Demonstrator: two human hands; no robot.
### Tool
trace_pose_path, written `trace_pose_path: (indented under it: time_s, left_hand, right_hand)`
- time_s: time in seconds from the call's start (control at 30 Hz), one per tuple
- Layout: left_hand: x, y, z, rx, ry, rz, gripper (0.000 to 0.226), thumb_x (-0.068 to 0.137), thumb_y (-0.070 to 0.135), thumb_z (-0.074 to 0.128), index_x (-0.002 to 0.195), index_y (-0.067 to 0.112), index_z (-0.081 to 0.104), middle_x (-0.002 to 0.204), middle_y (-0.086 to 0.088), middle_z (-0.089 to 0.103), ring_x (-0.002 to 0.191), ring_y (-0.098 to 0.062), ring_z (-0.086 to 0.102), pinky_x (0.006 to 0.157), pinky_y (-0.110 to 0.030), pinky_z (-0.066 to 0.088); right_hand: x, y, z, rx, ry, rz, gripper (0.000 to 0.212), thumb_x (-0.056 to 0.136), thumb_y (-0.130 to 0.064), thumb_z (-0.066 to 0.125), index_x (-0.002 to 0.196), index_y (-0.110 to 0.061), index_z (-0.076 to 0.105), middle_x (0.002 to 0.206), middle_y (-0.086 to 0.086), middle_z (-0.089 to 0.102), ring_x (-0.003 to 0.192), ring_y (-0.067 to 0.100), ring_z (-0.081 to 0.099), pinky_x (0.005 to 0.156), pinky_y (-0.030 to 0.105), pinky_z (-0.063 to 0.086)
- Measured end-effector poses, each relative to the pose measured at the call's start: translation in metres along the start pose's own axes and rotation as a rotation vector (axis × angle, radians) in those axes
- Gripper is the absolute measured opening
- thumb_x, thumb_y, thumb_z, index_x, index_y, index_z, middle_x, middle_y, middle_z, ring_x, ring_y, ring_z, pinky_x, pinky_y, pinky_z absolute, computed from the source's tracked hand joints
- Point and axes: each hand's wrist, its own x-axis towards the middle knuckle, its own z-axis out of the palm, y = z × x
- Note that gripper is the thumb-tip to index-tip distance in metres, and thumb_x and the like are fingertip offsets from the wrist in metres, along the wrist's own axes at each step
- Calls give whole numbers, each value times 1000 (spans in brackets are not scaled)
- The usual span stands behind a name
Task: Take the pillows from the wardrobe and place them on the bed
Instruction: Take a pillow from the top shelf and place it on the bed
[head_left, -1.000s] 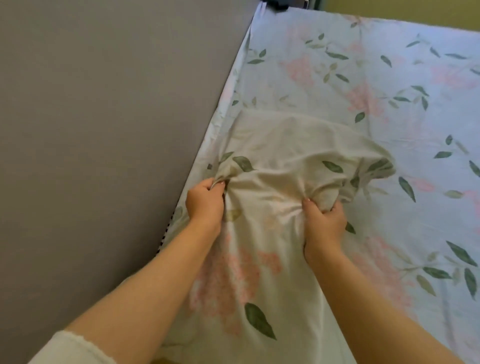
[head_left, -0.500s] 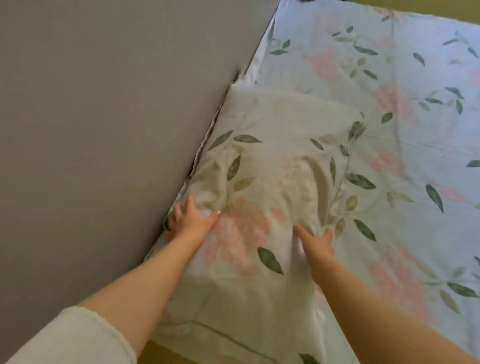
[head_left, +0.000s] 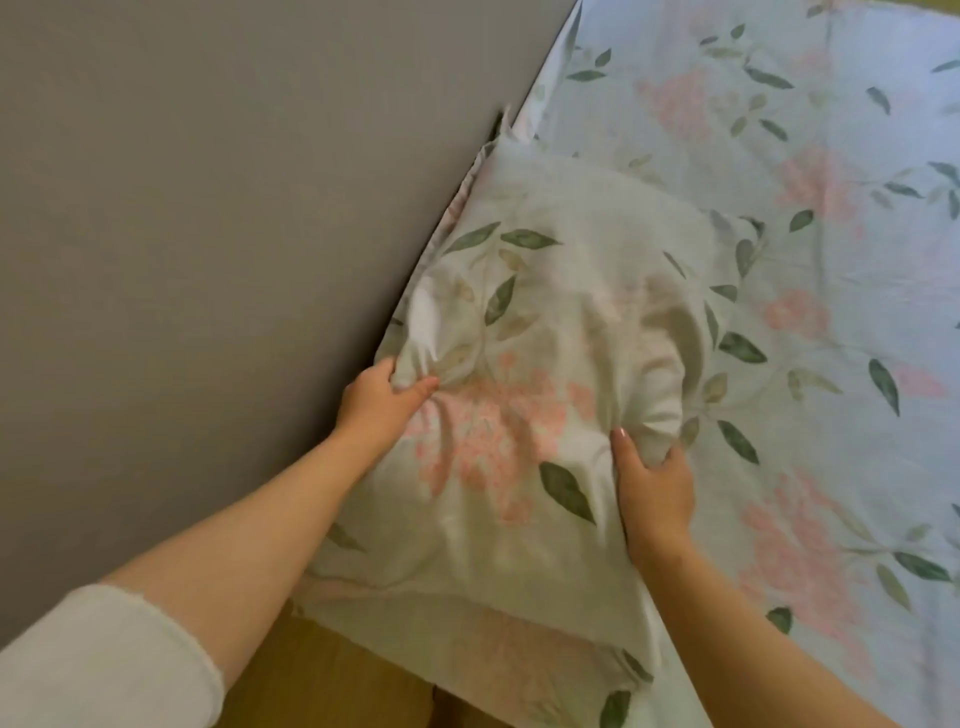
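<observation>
Grey panel (head_left: 208, 208) filling left side. Bed (head_left: 841, 322) in floral sheet lying alongside it. Pillow (head_left: 561, 291) (same floral print) lying on bed, left edge touching panel. Left hand (head_left: 376, 402) gripping pillow's left edge, fingers clamped on bunched cloth. Right hand (head_left: 657, 488) gripping fold on pillow's right side, fingers curled round it.

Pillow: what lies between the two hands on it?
Head view: only creased floral cover of the pillow spans between left hand and right hand.

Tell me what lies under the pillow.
The floral bedsheet spreads out from beneath the pillow, which rests on it. What lies directly below is covered.
</observation>
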Motion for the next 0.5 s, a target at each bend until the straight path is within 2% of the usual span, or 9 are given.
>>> trace_pose_path:
  time_s: [0.07, 0.1, 0.17, 0.23, 0.3, 0.4, 0.5]
  left_hand:
    - [-6, -19, 12, 338, -44, -43, 65, 87, 45, 55, 143, 28, 27, 139, -11, 41, 128, -33, 42, 106, -44, 34]
    - [-10, -26, 17, 404, -51, -68, 73, 87, 48, 52, 147, 33, 13, 148, -9, 28, 135, -32, 31, 109, -45, 27]
    - [-16, -45, 25, 359, -49, -124, 82, 85, 54, 51, 148, 33, 3, 156, -6, 12, 142, -29, 18, 114, -47, 19]
    - [-24, -65, 30, 224, -64, -201, 90, 80, 59, 55, 148, 30, 4, 157, -8, 13, 143, -30, 19, 116, -49, 19]
    - [-33, -80, 29, 106, -89, -269, 92, 77, 58, 61, 147, 24, 12, 153, -10, 29, 136, -33, 34, 111, -47, 30]
    - [-42, -81, 19, 89, -126, -222, 72, 82, 47, 62, 140, 16, 34, 139, -11, 50, 123, -32, 50, 100, -40, 43]
    - [-50, -72, 5, 76, -80, -135, 53, 86, 37, 62, 131, 14, 46, 131, -11, 57, 118, -32, 54, 93, -36, 44]
  right_hand:
    - [-4, 23, 2, -29, -48, 102, 66, 87, -32, 60, 144, -21, 28, 144, 8, 43, 129, 33, 44, 107, 44, 35]
    - [-5, 33, 3, -29, -68, 147, 73, 85, -34, 62, 146, -24, 23, 148, 8, 38, 132, 34, 40, 111, 47, 33]
    - [-8, 56, 1, -45, -87, 222, 81, 81, -42, 64, 146, -26, 20, 149, 8, 37, 133, 35, 39, 111, 51, 32]
    - [-20, 73, -1, 20, -152, 284, 76, 83, -43, 62, 145, -24, 23, 145, 7, 41, 129, 34, 43, 109, 49, 35]
    - [-31, 84, -1, 90, -239, 329, 68, 85, -41, 60, 143, -21, 30, 140, 7, 46, 124, 31, 48, 105, 47, 39]
    - [-38, 84, 0, 89, -244, 308, 55, 87, -37, 59, 135, -17, 43, 132, 7, 55, 117, 29, 54, 99, 40, 43]
    - [-46, 76, 1, 44, -193, 272, 55, 86, -36, 60, 135, -15, 45, 132, 7, 55, 119, 30, 53, 102, 40, 42]
